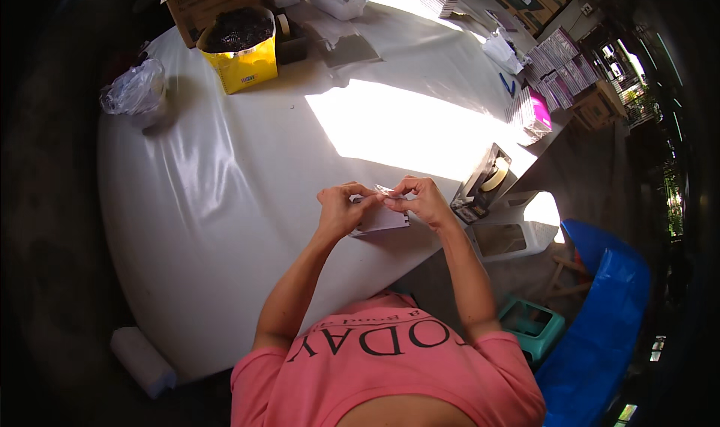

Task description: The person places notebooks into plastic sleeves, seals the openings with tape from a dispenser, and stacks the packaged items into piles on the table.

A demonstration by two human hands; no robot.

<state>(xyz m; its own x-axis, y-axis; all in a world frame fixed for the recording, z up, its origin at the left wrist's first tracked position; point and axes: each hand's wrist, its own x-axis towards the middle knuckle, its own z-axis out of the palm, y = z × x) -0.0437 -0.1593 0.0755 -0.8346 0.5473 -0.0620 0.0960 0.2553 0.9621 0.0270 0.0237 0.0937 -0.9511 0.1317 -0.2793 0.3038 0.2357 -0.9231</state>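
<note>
A small white notepad [384,221] with dark notches along its right edge is on the table in front of me, partly hidden by my hands. At its upper edge, a crinkled clear plastic piece [383,190] catches the light. From the left, my left hand [343,208] is closed in a pinch at this plastic, its fingertips close to the other hand's. My right hand [421,200] pinches the plastic between thumb and forefinger, just above the pad's right corner. Exactly how the plastic joins the pad is hidden by my fingers.
Right of my hands stands a black tape dispenser [484,183], with stacks of booklets [530,116] beyond it. A yellow bag [247,63] holding dark material and a cardboard box [202,7] are at the far left. A blue sheet [600,307] hangs off to the right.
</note>
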